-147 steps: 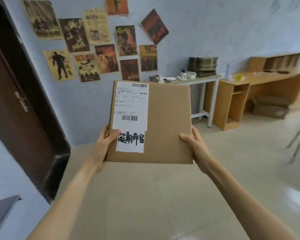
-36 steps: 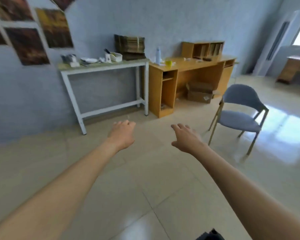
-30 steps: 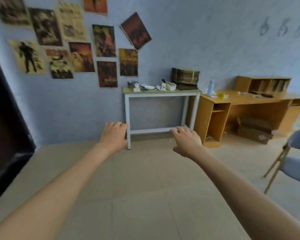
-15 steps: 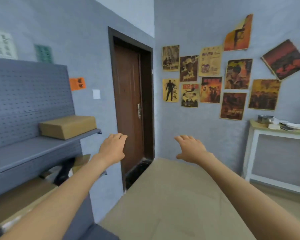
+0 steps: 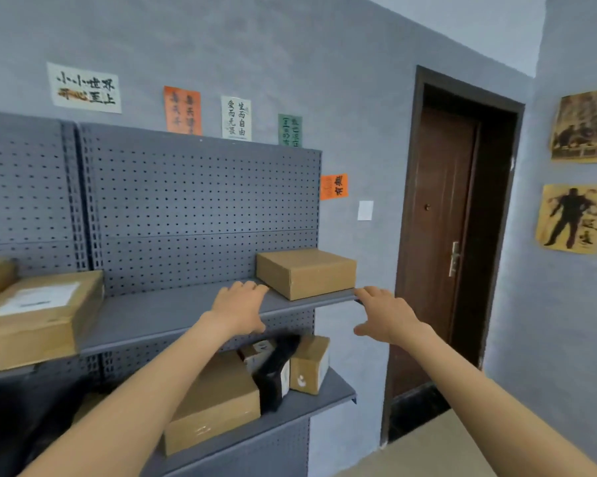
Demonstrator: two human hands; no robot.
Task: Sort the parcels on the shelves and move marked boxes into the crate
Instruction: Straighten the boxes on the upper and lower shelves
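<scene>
Both hands reach out empty with fingers spread, the left hand [image 5: 239, 309] just left of a plain cardboard box [image 5: 305, 273] and the right hand [image 5: 386, 316] just right of it. The box sits at the right end of the upper shelf [image 5: 173, 313]; more parcels [image 5: 217, 401] lie on the lower shelf

Small parcel storeroom. Grey pegboard shelving [image 5: 200, 204] along a blue-grey wall; cardboard boxes [image 5: 305, 273] on two shelf levels, one with a shipping label [image 5: 37, 299]. Handwritten paper signs [image 5: 84, 87] above; brown door [image 5: 438, 249] beside.
</scene>
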